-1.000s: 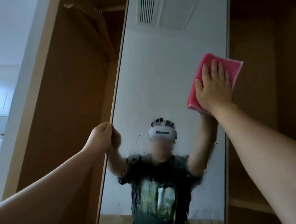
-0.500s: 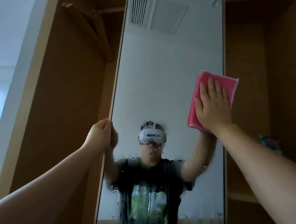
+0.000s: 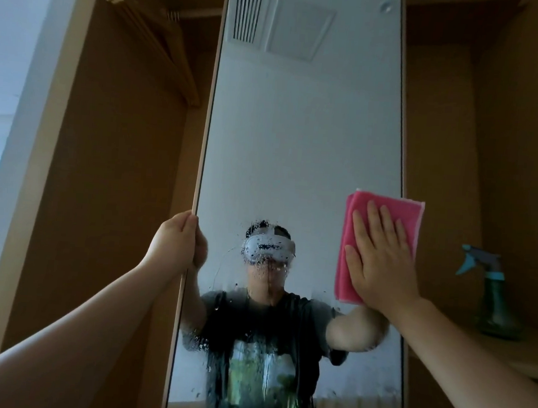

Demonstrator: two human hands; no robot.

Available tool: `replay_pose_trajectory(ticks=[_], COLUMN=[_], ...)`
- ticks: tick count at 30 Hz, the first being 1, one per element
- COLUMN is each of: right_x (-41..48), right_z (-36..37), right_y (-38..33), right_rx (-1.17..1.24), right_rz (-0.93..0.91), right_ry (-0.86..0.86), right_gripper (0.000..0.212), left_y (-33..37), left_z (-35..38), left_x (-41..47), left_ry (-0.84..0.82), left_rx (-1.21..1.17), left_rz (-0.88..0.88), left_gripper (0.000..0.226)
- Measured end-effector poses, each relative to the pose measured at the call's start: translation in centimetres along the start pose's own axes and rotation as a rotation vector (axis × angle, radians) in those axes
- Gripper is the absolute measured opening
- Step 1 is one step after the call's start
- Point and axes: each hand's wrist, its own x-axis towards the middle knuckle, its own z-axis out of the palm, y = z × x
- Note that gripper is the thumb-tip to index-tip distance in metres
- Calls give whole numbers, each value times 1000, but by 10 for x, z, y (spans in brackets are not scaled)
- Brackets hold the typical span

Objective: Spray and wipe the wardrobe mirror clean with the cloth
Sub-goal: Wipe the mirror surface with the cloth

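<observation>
While the upper mirror (image 3: 304,142) looks clear and droplets cover its lower half, my right hand (image 3: 381,262), fingers spread flat, presses the pink cloth (image 3: 354,241) against its right edge, my left hand (image 3: 175,245) clamps its left edge, and the spray bottle (image 3: 493,299) stands on the shelf.

This looks like a bedroom or hotel room, seen from in front of a built-in wardrobe (image 3: 112,193) of plain tan wood panels. A tall mirror (image 3: 305,126) in a thin pale frame stands on the wardrobe's door. In the open left bay, wooden hangers (image 3: 157,49) hang from a rail (image 3: 198,12) near the top. The right bay has a shelf (image 3: 487,346) with a green spray bottle (image 3: 495,299) standing on it. The mirror reflects a white ceiling with a slatted air vent (image 3: 246,11) and a square access panel (image 3: 300,30). At far left, past a white wall (image 3: 30,98), a brightly lit room opens, too washed out to make out.
</observation>
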Motion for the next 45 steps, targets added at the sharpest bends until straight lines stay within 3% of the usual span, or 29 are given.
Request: replay_pose_trajectory(ticks=[9, 25, 45], right_x=[29, 163, 114], right_z=[-10, -38, -32], right_y=[0, -18, -41], right_rx=[33, 23, 30], right_rz=[-9, 30, -85], right_ry=[-14, 35, 32], right_gripper=[64, 62, 63], left_y=[-2, 2, 4], left_z=[3, 5, 2], left_x=[-2, -5, -5], left_ry=[61, 69, 9], left_rx=[23, 7, 13], left_rz=[6, 3, 6], left_gripper=[34, 33, 37])
